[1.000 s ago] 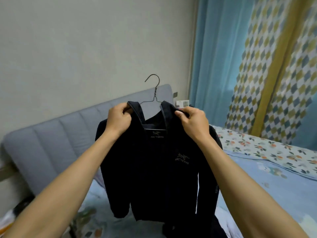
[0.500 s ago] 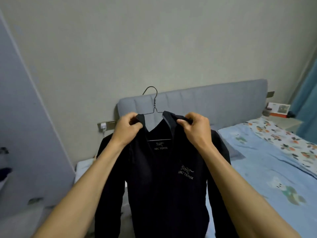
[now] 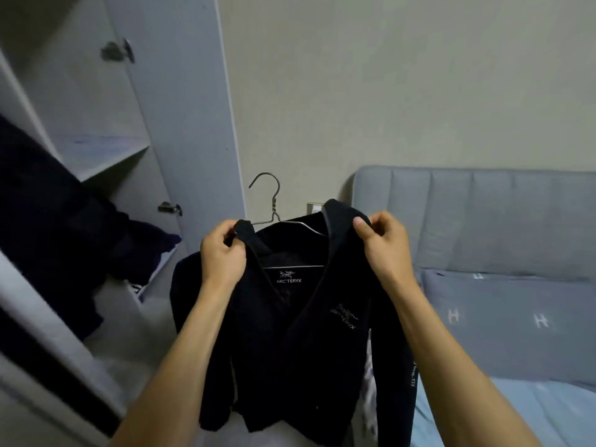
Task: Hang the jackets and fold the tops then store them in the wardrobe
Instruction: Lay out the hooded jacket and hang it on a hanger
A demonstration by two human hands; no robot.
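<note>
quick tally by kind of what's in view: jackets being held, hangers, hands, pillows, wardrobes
jacket held up: 1
wire hanger: 1
hands: 2, left hand and right hand, each gripping a shoulder of the jacket
pillow: 1
wardrobe: 1
total: 6

Home bedroom: bed (image 3: 532,411) with padded grey headboard (image 3: 483,217) at 3 o'clock, pillow (image 3: 516,321) against it, open wardrobe (image 3: 180,124) with shelves at 10 o'clock.
</note>
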